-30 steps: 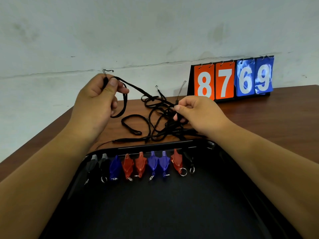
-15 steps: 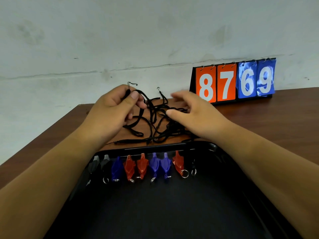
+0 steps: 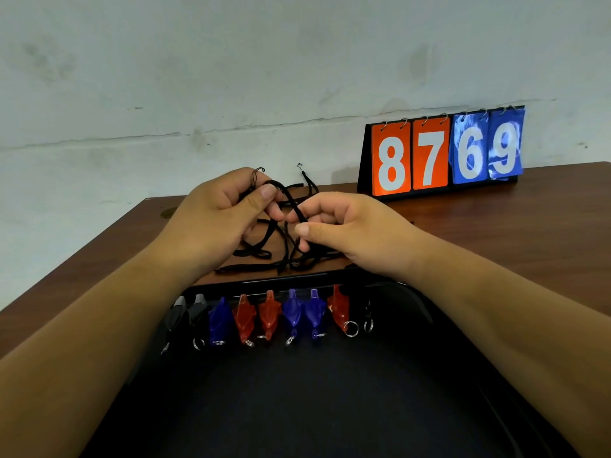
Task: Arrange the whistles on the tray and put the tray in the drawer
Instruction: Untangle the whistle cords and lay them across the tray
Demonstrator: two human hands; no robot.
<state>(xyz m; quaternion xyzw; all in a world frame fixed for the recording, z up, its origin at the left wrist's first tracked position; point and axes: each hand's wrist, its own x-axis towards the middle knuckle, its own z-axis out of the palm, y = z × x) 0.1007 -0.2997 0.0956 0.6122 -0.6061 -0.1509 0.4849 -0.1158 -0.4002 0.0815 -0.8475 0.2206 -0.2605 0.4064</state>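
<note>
Head view: the left hand (image 3: 211, 223) pinches a black cord between thumb and forefinger. The right hand (image 3: 357, 233), just beside it, curls its fingers round another strand of the same tangle of black cords (image 3: 264, 256); how many cords there are cannot be told. Nearer than both hands, a row of whistles (image 3: 269, 314) lies along the far edge of the black tray (image 3: 297, 408): two black, three blue, three red, and a dark ninth barely visible. Beyond the right hand, on the table (image 3: 496, 233), a scoreboard (image 3: 443, 153) shows two orange cards and two blue.
</note>
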